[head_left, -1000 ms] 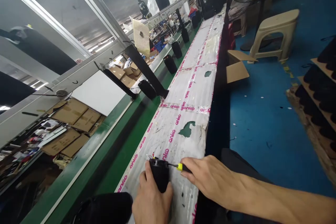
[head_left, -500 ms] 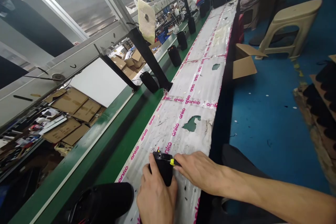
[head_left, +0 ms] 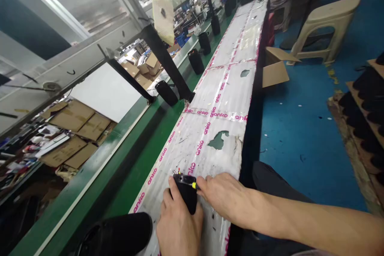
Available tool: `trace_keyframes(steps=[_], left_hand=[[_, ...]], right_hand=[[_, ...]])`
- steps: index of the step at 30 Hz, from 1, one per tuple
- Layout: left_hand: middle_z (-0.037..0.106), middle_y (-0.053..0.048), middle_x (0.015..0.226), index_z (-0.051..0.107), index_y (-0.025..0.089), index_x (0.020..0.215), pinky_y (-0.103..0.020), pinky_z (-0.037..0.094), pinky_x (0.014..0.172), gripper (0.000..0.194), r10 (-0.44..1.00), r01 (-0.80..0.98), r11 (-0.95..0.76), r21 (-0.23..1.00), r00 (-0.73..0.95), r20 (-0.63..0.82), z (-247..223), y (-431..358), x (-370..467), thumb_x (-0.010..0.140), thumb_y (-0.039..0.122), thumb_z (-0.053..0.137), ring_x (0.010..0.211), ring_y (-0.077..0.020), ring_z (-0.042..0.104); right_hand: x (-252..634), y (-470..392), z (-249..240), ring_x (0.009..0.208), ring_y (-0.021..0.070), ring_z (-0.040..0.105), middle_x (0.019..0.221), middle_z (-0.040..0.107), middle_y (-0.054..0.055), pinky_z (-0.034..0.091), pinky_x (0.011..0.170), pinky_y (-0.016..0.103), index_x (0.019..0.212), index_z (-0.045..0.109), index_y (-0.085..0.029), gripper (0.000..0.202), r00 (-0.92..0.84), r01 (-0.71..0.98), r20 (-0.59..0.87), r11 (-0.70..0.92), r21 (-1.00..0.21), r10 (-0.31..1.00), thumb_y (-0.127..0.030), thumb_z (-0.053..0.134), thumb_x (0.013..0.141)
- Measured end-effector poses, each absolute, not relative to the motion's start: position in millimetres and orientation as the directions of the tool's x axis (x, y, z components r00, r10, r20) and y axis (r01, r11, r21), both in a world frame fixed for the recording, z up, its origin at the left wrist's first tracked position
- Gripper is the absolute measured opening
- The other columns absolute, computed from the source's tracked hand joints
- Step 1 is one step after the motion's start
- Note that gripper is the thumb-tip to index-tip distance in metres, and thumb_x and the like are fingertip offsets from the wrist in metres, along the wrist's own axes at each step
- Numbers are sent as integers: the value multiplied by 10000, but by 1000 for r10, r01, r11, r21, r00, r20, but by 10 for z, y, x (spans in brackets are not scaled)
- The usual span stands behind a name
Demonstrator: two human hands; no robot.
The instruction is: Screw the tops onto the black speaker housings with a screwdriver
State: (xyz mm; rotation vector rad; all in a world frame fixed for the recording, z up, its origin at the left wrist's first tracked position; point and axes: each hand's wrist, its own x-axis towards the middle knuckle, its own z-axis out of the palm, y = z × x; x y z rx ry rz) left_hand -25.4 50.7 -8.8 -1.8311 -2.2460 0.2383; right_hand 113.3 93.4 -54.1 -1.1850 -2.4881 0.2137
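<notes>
A black cylindrical device (head_left: 188,199) lies on the plastic-covered bench (head_left: 222,92), its open end facing away with small wires poking out. My left hand (head_left: 179,224) is wrapped round its body from the near left side. In my right hand (head_left: 223,196) is a tool with a yellow and black handle (head_left: 195,186), held against the right edge of the device's end. The tool's tip is too small to make out. Nearer to me on the left lies another black cylinder (head_left: 120,232).
Several black cylinders, one of them nearest at the post (head_left: 166,93), stand along the green conveyor (head_left: 144,140). To the right are a beige stool (head_left: 333,16), an open cardboard box (head_left: 275,74) and trays of dark parts. A person sits at the far end.
The view has shifted slightly. Both hands keep nearly the same hold on the device and the tool, with the tool still at the right edge.
</notes>
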Motion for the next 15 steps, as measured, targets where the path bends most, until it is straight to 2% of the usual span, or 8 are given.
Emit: trace_keyframes(steps=[3, 7, 9, 11, 15], left_hand=[[573, -107, 1223, 213, 126, 1507, -366, 477, 657, 763, 975, 948, 218, -232, -224, 1, 19, 551, -296, 884, 449, 513, 943, -267, 654], [548, -126, 1379, 179, 174, 1519, -402, 479, 852, 836, 942, 963, 270, -18, -268, -202, 132, 623, -448, 845, 483, 564, 1123, -310, 617], [513, -140, 1423, 164, 158, 1519, -411, 468, 900, 847, 941, 958, 276, 72, -255, -223, 121, 647, -510, 838, 471, 559, 1186, -317, 585], [496, -150, 1432, 175, 152, 1511, -425, 471, 896, 827, 950, 957, 273, 97, -252, -185, 85, 657, -525, 836, 448, 550, 1182, -325, 587], [534, -121, 1393, 202, 199, 1502, -447, 476, 884, 816, 949, 958, 284, 38, -276, -153, 54, 657, -479, 822, 449, 577, 1166, -340, 596]], right_hand=[[1131, 956, -517, 557, 203, 641, 685, 642, 24, 357, 474, 292, 1002, 494, -176, 66, -560, 712, 278, 625, -318, 780, -231, 514, 972], [1176, 932, -460, 577, 219, 655, 697, 662, 32, 416, 499, 302, 1016, 529, -169, 108, -532, 713, 261, 593, -375, 805, -271, 510, 985], [1206, 911, -415, 591, 220, 654, 697, 656, 30, 436, 510, 306, 1026, 545, -167, 111, -532, 711, 257, 590, -381, 807, -264, 522, 978], [1231, 910, -375, 599, 209, 647, 711, 646, 33, 429, 497, 301, 1025, 553, -156, 97, -549, 703, 272, 613, -362, 790, -212, 555, 945], [1256, 1000, -367, 599, 191, 648, 775, 658, 36, 381, 456, 302, 972, 555, -148, 119, -653, 643, 246, 696, -320, 716, -91, 573, 870]])
